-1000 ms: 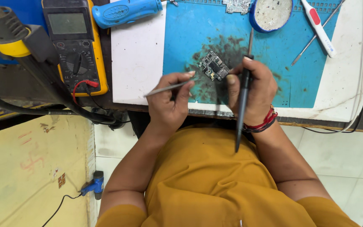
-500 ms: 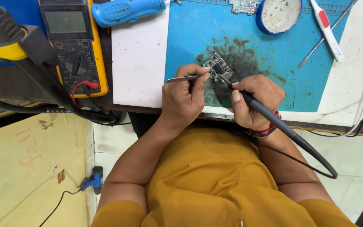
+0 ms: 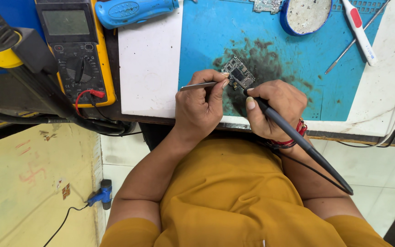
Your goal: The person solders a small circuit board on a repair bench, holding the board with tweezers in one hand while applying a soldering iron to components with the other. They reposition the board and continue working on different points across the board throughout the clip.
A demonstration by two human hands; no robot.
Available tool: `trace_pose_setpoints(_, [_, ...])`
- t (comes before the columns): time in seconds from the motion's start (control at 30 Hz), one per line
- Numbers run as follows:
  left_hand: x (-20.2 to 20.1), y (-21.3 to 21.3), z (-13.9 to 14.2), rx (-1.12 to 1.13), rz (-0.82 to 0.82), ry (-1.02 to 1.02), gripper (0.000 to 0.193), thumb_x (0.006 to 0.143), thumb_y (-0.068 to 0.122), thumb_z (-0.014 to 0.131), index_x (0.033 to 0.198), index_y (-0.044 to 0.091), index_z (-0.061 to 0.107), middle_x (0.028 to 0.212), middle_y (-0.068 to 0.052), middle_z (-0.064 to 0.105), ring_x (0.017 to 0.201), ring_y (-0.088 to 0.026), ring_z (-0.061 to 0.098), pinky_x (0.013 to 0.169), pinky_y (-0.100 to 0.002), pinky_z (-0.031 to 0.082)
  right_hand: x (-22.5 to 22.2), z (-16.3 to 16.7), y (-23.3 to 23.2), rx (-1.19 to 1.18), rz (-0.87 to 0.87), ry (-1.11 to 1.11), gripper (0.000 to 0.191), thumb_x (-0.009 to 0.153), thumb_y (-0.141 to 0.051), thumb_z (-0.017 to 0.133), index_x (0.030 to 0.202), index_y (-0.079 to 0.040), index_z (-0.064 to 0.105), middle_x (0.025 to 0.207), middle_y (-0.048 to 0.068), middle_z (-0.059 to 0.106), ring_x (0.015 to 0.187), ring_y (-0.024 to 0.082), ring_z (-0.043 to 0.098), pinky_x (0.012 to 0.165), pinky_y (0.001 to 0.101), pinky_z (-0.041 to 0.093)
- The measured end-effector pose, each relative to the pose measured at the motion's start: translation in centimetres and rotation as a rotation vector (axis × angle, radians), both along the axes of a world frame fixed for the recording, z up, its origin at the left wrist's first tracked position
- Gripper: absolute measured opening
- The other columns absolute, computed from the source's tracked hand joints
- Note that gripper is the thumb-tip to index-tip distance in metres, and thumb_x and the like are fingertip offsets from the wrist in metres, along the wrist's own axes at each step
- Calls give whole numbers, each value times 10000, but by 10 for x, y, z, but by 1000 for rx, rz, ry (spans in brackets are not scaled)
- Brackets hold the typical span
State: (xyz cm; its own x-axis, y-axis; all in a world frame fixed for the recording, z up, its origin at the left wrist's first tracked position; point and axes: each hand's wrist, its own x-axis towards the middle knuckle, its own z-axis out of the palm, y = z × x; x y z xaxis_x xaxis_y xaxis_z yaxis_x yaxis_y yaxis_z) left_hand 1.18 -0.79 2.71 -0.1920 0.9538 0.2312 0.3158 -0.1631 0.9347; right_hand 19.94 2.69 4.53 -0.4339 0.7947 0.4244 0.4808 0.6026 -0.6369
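A small dark circuit board (image 3: 237, 74) lies on a soot-stained patch of the blue work mat (image 3: 206, 32). My left hand (image 3: 202, 105) pinches thin metal tweezers (image 3: 197, 85), whose tip end reaches the board's left edge. My right hand (image 3: 275, 107) grips a black soldering iron (image 3: 298, 137) like a pen, its tip hidden behind my fingers at the board's lower right corner. The iron's cable trails back over my right forearm.
A yellow multimeter (image 3: 76, 50) with red and black leads lies at the left, a blue handheld tool (image 3: 133, 11) beyond it. At the mat's far edge are a round blue dish (image 3: 305, 16), a white and red tool (image 3: 360, 29) and a metal probe (image 3: 348, 48).
My right hand has swung the soldering iron from upright down to a low slant and brought its tip to the board. My left hand slid the tweezers in against the board.
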Motion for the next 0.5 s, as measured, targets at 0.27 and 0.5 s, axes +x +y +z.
trace_pose_setpoints(0.27, [0, 0, -1, -9, -2, 6, 86, 1059, 74, 674, 1119, 47, 618, 950, -47, 730, 704, -94, 700, 616, -246, 548, 1, -1, 0, 7, 0, -8, 134, 925, -50, 719, 1012, -42, 617, 894, 114, 700, 732, 290, 666, 628, 357, 509])
trace_pose_setpoints(0.5, [0, 0, -1, -8, -1, 1, 83, 1061, 69, 670, 1119, 46, 615, 982, -50, 740, 708, -93, 704, 621, -244, 553, 1, -1, 0, 13, -3, -15, 140, 933, -53, 720, 1019, -39, 612, 892, 117, 699, 729, 289, 664, 629, 359, 511])
